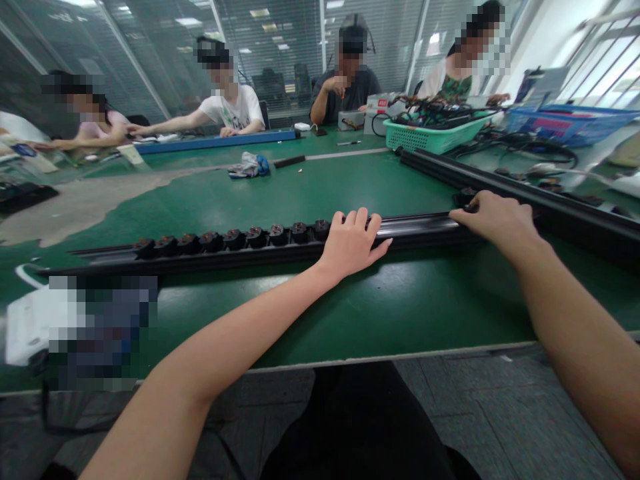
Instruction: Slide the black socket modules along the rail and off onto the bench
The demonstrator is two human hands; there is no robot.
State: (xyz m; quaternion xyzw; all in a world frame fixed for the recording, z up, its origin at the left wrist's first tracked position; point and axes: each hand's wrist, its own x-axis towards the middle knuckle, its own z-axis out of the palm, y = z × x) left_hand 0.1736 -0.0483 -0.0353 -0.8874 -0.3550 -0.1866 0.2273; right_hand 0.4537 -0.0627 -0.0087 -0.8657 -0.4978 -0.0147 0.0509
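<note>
At lower left, a white device (30, 320) rests on the green tabletop (280, 313). Across the middle, the left hand (351, 243) grasps a long black strip (240, 255) over its round black modules (255, 236); at right, the right hand (500, 217) pinches what seems another module.

blinds behind glass (280, 47), grey tiled floor (480, 393)

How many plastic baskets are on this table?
2: a green basket on the far side, right of centre, and a blue basket farther right. I see no others.
</note>
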